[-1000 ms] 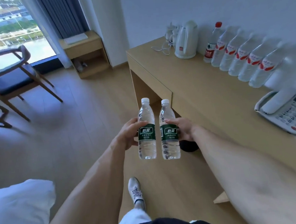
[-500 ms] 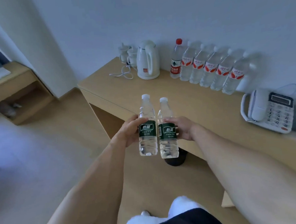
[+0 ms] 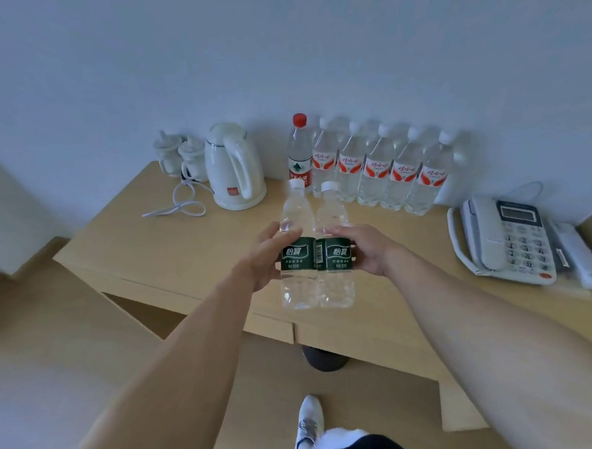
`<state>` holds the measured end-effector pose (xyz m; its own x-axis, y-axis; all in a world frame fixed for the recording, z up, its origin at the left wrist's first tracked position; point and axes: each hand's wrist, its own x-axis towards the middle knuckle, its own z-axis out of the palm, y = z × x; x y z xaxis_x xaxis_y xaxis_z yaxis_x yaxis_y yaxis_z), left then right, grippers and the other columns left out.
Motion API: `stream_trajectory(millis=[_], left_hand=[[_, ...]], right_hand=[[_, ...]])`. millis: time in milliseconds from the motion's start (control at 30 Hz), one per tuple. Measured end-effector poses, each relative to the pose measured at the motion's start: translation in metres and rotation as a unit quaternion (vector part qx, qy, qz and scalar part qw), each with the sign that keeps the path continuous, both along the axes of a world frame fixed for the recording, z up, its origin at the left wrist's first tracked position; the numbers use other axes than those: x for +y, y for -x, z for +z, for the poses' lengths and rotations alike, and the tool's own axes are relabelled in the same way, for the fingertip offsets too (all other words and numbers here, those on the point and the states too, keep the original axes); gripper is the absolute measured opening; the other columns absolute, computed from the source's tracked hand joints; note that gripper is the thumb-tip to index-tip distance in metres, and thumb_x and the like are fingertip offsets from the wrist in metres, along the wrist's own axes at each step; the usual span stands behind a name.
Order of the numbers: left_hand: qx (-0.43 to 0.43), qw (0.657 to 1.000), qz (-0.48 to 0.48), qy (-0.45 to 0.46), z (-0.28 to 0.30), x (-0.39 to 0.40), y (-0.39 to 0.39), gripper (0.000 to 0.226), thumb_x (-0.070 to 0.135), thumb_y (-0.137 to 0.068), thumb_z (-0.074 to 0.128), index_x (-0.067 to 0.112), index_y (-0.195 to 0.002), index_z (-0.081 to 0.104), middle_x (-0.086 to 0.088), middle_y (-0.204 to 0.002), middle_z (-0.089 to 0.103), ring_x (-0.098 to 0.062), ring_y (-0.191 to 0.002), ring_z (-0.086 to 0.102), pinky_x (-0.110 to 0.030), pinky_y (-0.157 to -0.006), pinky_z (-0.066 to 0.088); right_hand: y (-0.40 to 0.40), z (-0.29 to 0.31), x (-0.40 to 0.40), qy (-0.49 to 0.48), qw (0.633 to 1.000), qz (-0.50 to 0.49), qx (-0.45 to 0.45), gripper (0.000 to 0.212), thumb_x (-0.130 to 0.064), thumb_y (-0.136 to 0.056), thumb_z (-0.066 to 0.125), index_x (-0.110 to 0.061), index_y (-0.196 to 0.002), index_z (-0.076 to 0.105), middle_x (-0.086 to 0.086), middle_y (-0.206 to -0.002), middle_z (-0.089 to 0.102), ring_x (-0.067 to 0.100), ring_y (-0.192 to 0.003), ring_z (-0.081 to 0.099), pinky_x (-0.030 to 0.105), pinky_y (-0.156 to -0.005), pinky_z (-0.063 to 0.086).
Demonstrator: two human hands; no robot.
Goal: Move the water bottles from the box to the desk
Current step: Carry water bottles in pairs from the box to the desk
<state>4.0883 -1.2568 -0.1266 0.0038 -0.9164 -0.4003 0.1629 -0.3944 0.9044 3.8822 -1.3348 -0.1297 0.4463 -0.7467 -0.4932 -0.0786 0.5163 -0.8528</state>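
I hold two clear water bottles with green labels side by side, upright, above the front part of the wooden desk (image 3: 172,251). My left hand (image 3: 267,256) grips the left bottle (image 3: 299,289) at its label. My right hand (image 3: 366,248) grips the right bottle (image 3: 337,287) the same way. The two bottles touch each other. Their bases hang over the desk's front edge. A row of several water bottles (image 3: 377,172) stands along the wall at the back of the desk. The box is out of view.
A white kettle (image 3: 233,169) with its cord (image 3: 180,204) and two small white cups (image 3: 181,154) sit at the desk's back left. A white telephone (image 3: 508,240) lies at the right. A dark round object (image 3: 324,358) sits under the desk. My shoe (image 3: 308,426) is on the floor.
I have stepped closer and turned to face the desk. Both hands have carried the two bottles forward, from beside the desk's edge to above its top.
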Motion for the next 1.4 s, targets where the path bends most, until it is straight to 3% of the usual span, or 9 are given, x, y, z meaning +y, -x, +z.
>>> stream_trajectory(millis=[133,233,333,500,733,867,1067,1267,1400], left_hand=[[-0.023,0.999,-0.021,0.025,0.010,-0.047,-0.014,0.048,0.020,-0.090,0.075,0.021,-0.132,0.053,-0.017,-0.120,0.068,-0.035,-0.109,0.068,-0.060,-0.084,0.058],[-0.048,0.996,-0.015,0.073,0.014,-0.075,-0.021,0.061,0.019,-0.076,0.084,0.018,-0.128,0.053,-0.014,-0.125,0.065,-0.031,-0.107,0.070,-0.049,-0.080,0.060],[-0.056,0.993,-0.002,0.107,0.015,-0.098,-0.026,0.068,0.016,-0.067,0.085,0.013,-0.127,0.053,-0.016,-0.123,0.063,-0.031,-0.108,0.069,-0.039,-0.080,0.056],[-0.145,0.979,-0.025,0.141,0.009,-0.137,-0.038,0.072,0.005,-0.068,0.090,0.015,-0.129,0.052,-0.006,-0.118,0.068,-0.020,-0.106,0.068,-0.036,-0.088,0.056],[-0.224,0.960,-0.057,0.156,0.003,-0.165,-0.053,0.068,0.000,-0.069,0.088,0.025,-0.122,0.053,-0.001,-0.115,0.069,-0.016,-0.106,0.067,-0.044,-0.096,0.055],[-0.252,0.952,-0.077,0.158,0.000,-0.170,-0.061,0.065,0.005,-0.068,0.090,0.030,-0.115,0.053,0.005,-0.112,0.069,-0.012,-0.106,0.065,-0.045,-0.096,0.055],[-0.298,0.936,-0.097,0.161,-0.001,-0.172,-0.066,0.068,0.013,-0.065,0.092,0.030,-0.116,0.049,0.009,-0.112,0.067,-0.007,-0.105,0.063,-0.039,-0.093,0.056],[-0.407,0.883,-0.152,0.175,0.018,-0.171,-0.062,0.078,0.025,-0.068,0.089,0.025,-0.133,0.045,0.008,-0.112,0.065,-0.017,-0.102,0.063,-0.033,-0.085,0.051],[-0.458,0.851,-0.141,0.215,0.048,-0.173,-0.063,0.066,0.031,-0.071,0.086,0.024,-0.129,0.055,0.004,-0.106,0.069,-0.017,-0.097,0.064,-0.035,-0.085,0.054]], right_hand=[[-0.014,0.002,-0.041,0.035,0.999,-0.029,-0.020,0.046,-0.020,-0.090,0.070,-0.001,-0.130,0.058,0.021,-0.119,0.067,0.035,-0.103,0.067,0.046,-0.083,0.057],[-0.023,0.006,-0.066,0.061,0.996,-0.068,-0.024,0.071,-0.021,-0.075,0.081,-0.005,-0.138,0.050,0.018,-0.130,0.064,0.034,-0.115,0.063,0.049,-0.098,0.052],[-0.028,0.007,-0.082,0.112,0.989,-0.093,0.005,0.071,-0.015,-0.073,0.084,-0.010,-0.136,0.051,0.007,-0.124,0.069,0.020,-0.113,0.065,0.038,-0.098,0.049],[-0.031,0.008,-0.105,0.179,0.976,-0.116,0.040,0.059,-0.009,-0.074,0.085,-0.021,-0.124,0.056,-0.017,-0.099,0.074,-0.009,-0.088,0.067,0.011,-0.070,0.048],[-0.040,0.003,-0.113,0.236,0.956,-0.129,0.121,0.066,-0.009,-0.069,0.089,-0.029,-0.121,0.055,-0.017,-0.109,0.068,-0.015,-0.094,0.061,0.011,-0.078,0.046],[-0.044,-0.001,-0.115,0.244,0.948,-0.115,0.168,0.078,-0.012,-0.067,0.091,-0.020,-0.134,0.052,-0.011,-0.118,0.066,-0.003,-0.106,0.059,0.015,-0.080,0.044],[-0.049,-0.006,-0.112,0.267,0.930,-0.108,0.228,0.074,-0.016,-0.063,0.093,-0.028,-0.125,0.054,-0.011,-0.118,0.065,0.008,-0.113,0.059,0.016,-0.081,0.043],[-0.050,-0.004,-0.110,0.284,0.918,-0.092,0.261,0.080,-0.017,-0.065,0.092,-0.026,-0.134,0.052,-0.023,-0.109,0.061,0.007,-0.114,0.057,0.012,-0.080,0.039],[-0.049,0.000,-0.109,0.299,0.911,-0.104,0.265,0.087,-0.023,-0.065,0.093,-0.027,-0.140,0.048,-0.013,-0.122,0.058,0.010,-0.111,0.057,0.021,-0.086,0.042]])
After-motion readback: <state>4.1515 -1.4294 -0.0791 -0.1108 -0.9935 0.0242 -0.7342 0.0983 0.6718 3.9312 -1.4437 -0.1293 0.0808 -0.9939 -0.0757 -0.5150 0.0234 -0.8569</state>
